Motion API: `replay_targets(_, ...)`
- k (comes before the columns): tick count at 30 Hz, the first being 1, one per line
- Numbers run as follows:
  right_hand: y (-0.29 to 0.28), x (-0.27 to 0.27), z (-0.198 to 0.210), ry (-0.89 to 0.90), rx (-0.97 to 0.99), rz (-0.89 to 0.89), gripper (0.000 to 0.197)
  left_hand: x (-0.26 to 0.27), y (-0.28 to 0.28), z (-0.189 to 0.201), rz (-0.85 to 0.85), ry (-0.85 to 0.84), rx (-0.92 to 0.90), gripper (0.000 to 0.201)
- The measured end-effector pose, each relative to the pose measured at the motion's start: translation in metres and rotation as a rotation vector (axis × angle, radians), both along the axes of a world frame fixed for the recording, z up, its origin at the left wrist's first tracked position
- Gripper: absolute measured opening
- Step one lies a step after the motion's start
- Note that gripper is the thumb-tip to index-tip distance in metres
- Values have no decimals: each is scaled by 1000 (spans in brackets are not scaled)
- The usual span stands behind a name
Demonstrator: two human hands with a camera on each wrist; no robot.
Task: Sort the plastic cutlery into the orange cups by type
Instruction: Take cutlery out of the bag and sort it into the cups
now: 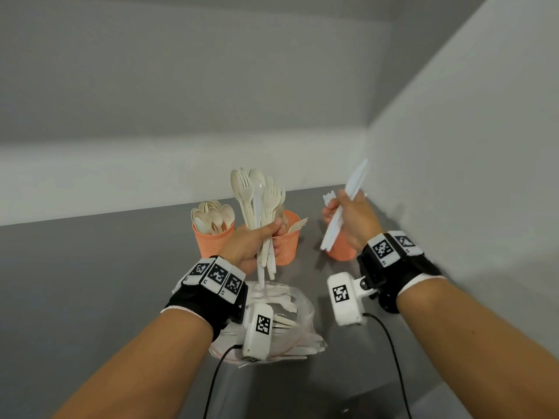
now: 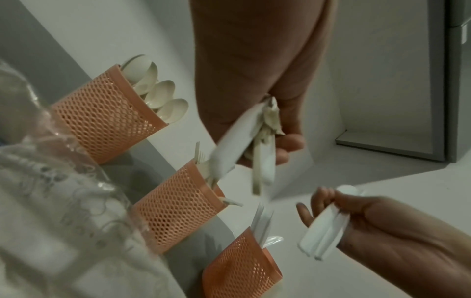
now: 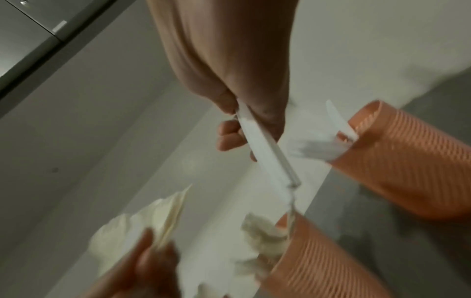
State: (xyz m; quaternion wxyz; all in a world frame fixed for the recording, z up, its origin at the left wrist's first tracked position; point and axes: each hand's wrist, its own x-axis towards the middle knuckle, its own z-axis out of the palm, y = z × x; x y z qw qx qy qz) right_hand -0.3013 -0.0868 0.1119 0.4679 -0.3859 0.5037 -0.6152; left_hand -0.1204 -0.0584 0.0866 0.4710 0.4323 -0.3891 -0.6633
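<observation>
Three orange mesh cups stand in a row at the back of the grey counter. The left cup (image 1: 211,241) holds several cream spoons. The middle cup (image 1: 287,243) holds forks, and the right cup (image 1: 341,251) holds white knives. My left hand (image 1: 257,240) grips a mixed bundle of cream forks and spoons (image 1: 260,201) upright in front of the middle cup. Above the right cup, my right hand (image 1: 348,216) grips a few white knives (image 1: 348,204), blades pointing up. The left wrist view shows the same knives (image 2: 323,236) beside the right cup (image 2: 239,266).
A clear plastic bag (image 1: 299,325) with more cutlery lies on the counter (image 1: 90,282) under my left wrist. White walls close in behind the cups and on the right (image 1: 469,146). Cables trail from both wrist cameras toward me.
</observation>
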Motion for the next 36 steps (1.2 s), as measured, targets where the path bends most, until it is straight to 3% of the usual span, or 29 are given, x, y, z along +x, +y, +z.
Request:
replay_targets(3,-23,-27,7,318,-143,-161,15,-1,-3,5,12,37,-23,23)
replay_targets(6,-44,-48,4,404,-239,-200,15,-2,-7,6,6,22,-30,21)
replay_targets(13,-78,-57,-52,585,86,-69,40,1,-7,2,-86,84,-62,20)
replay_targets(17,-79,-56,-58,633,192,-38,31,4,-10,0,-75,110,-63,19)
replay_targets(20,-72,-54,-42,717,66,-85,45,2,-10,-1,-38,123,-48,14)
replay_targets(23,-59,-37,-14,774,-249,-221,36,-3,-10,-4,3,97,-57,10)
replay_targets(24,-52,-26,-3,742,-308,-179,29,-5,-10,-5,15,101,-69,11)
replay_targets(26,-36,-2,17,741,-365,66,17,-10,-11,-6,27,128,-99,12)
replay_targets(29,-11,33,25,920,-267,468,9,-20,-11,-7,15,114,-147,21)
replay_targets(31,-3,46,17,970,-173,486,12,-24,-12,-9,45,56,-168,30)
replay_targets(33,0,50,11,936,-121,409,8,-26,-11,-9,58,-1,-195,34)
replay_targets(36,2,51,9,835,-47,472,17,-26,-8,-10,60,-39,-216,35)
